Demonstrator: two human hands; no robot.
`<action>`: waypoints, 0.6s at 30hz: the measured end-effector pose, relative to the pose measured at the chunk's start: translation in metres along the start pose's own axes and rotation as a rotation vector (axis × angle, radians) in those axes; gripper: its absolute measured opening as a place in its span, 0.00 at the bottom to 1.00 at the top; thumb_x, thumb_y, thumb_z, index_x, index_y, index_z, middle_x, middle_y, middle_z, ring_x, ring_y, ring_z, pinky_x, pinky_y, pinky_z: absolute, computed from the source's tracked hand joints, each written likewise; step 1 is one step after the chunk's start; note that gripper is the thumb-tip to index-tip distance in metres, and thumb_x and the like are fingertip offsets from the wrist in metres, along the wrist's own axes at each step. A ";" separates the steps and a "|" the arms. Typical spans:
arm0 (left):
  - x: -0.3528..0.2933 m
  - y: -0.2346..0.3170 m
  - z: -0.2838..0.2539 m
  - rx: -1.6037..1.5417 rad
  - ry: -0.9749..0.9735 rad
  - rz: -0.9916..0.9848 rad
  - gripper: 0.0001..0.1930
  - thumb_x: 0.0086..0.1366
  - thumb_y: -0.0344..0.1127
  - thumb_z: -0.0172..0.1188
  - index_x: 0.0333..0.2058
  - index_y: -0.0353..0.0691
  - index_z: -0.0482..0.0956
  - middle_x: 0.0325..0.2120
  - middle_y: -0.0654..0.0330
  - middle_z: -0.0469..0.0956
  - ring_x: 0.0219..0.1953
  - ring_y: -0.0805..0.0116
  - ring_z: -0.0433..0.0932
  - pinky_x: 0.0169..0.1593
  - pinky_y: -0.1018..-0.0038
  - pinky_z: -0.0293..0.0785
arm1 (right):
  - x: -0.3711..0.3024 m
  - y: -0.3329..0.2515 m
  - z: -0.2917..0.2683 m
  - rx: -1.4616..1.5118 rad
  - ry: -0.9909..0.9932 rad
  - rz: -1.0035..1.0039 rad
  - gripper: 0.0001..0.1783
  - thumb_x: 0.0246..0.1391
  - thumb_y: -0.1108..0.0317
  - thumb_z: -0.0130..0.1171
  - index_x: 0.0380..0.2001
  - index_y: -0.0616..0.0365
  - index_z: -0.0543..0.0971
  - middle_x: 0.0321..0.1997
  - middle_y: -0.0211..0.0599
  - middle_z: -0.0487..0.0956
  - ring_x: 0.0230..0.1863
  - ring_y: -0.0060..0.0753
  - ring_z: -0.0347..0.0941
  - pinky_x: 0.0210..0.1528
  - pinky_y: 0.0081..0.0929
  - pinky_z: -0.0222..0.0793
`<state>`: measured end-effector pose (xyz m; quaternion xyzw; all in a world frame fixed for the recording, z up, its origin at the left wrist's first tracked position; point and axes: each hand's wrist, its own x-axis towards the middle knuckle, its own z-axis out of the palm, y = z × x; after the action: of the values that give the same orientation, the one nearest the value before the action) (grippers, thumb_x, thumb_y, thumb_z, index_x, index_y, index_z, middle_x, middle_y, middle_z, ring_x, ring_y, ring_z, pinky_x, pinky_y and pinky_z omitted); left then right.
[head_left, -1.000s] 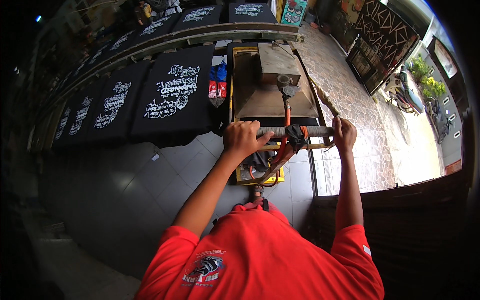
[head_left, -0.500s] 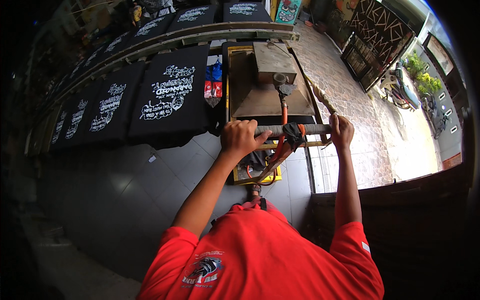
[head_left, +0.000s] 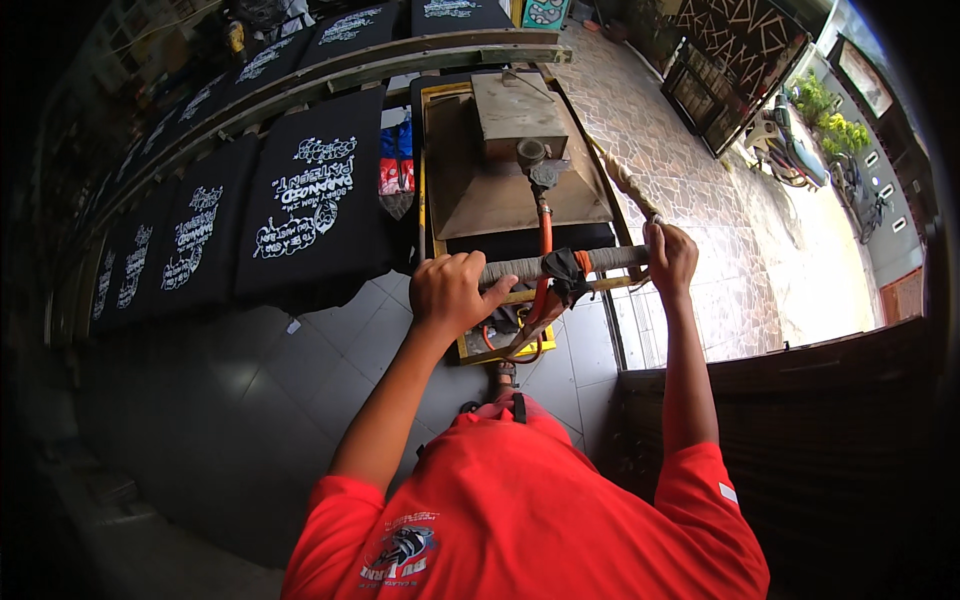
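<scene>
My left hand (head_left: 453, 293) and my right hand (head_left: 671, 256) both grip a horizontal bar handle (head_left: 560, 265) wrapped in grey tape, one at each end. The bar belongs to a metal hood-shaped heater unit (head_left: 505, 165) with an orange hose (head_left: 543, 255) running from its top down past the bar. The unit hangs over a yellow-framed printing board (head_left: 432, 225). I wear a red shirt.
To the left, a long row of black T-shirts with white prints (head_left: 310, 195) lies on boards along a metal rail (head_left: 380, 62). Grey floor tiles (head_left: 300, 370) lie below. A dark low wall (head_left: 780, 400) is at the right, with paved ground and parked motorbikes (head_left: 790, 150) beyond.
The bar and both hands have shifted slightly along the row with the heater unit; both hands keep their grip.
</scene>
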<state>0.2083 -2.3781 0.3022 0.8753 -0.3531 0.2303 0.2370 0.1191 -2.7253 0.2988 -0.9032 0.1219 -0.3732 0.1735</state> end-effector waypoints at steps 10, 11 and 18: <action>0.004 0.002 -0.006 -0.005 -0.027 0.020 0.29 0.47 0.63 0.70 0.18 0.44 0.70 0.16 0.59 0.74 0.22 0.56 0.76 0.29 0.62 0.69 | 0.000 -0.004 -0.004 0.005 -0.004 -0.023 0.19 0.59 0.60 0.55 0.19 0.62 0.75 0.19 0.50 0.72 0.26 0.57 0.71 0.32 0.46 0.64; 0.004 0.002 -0.005 -0.002 -0.023 0.021 0.29 0.47 0.63 0.70 0.19 0.44 0.70 0.16 0.59 0.74 0.22 0.56 0.76 0.28 0.62 0.69 | 0.000 -0.004 -0.003 0.009 -0.001 -0.024 0.19 0.59 0.60 0.55 0.20 0.62 0.75 0.19 0.50 0.72 0.26 0.57 0.71 0.32 0.46 0.65; 0.006 -0.001 0.002 -0.009 0.008 0.037 0.29 0.46 0.64 0.71 0.19 0.44 0.71 0.16 0.60 0.73 0.22 0.57 0.76 0.28 0.63 0.69 | 0.003 0.002 0.001 0.004 -0.008 -0.014 0.18 0.58 0.60 0.54 0.19 0.62 0.76 0.18 0.49 0.72 0.26 0.57 0.71 0.31 0.45 0.65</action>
<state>0.2137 -2.3821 0.3038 0.8667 -0.3691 0.2365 0.2379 0.1216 -2.7274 0.2989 -0.9051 0.1140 -0.3713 0.1732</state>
